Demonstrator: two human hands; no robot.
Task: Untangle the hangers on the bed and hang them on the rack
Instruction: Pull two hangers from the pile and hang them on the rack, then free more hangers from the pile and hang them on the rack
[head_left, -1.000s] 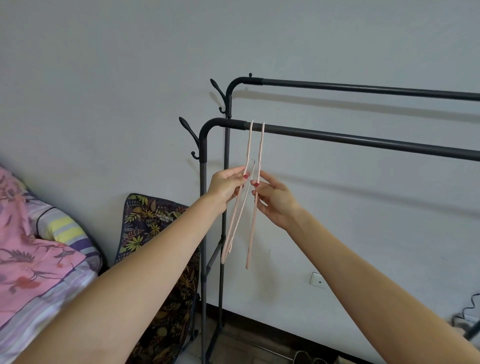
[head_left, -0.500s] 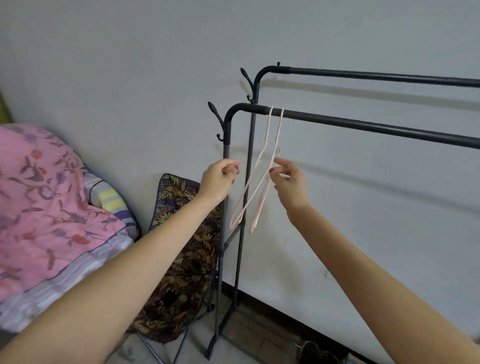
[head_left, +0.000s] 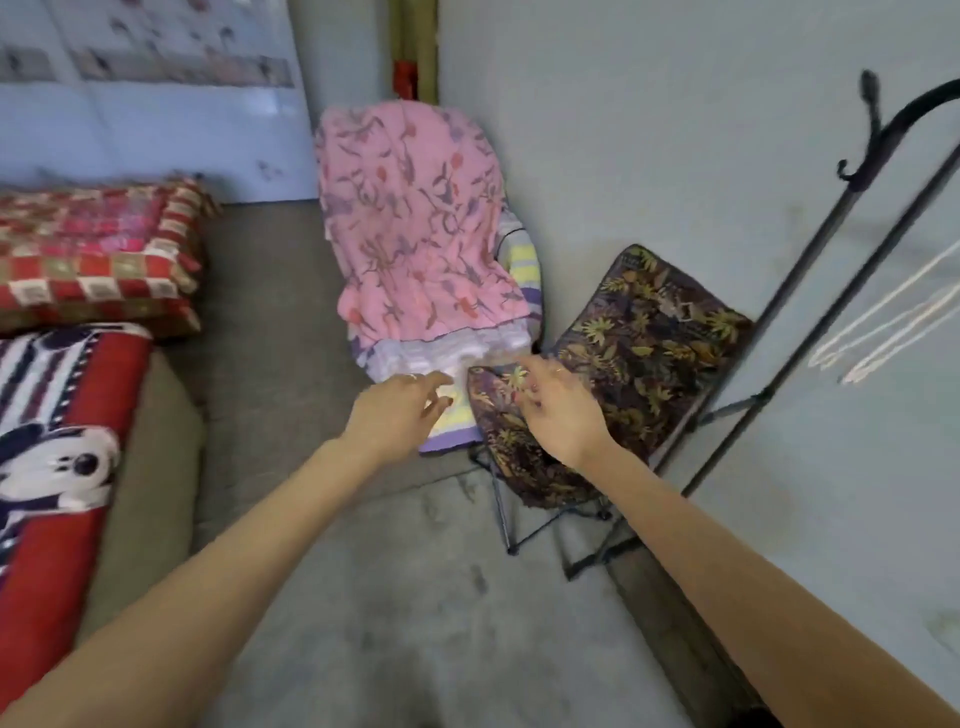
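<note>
Now head view has swung off the rack (head_left: 810, 291) toward the bed (head_left: 270, 322). Left hand (head_left: 400, 415) and right hand (head_left: 556, 410), both released, empty. Two pale hangers (head_left: 883, 327) hang at far right, blurred. Likely heading back for more; none visible on bed.

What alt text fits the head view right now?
Both arms reach forward, left hand and right hand open and empty, over a pink floral blanket and a leaf-print folding chair. Pale hangers hang blurred on the black rack at right.
</note>
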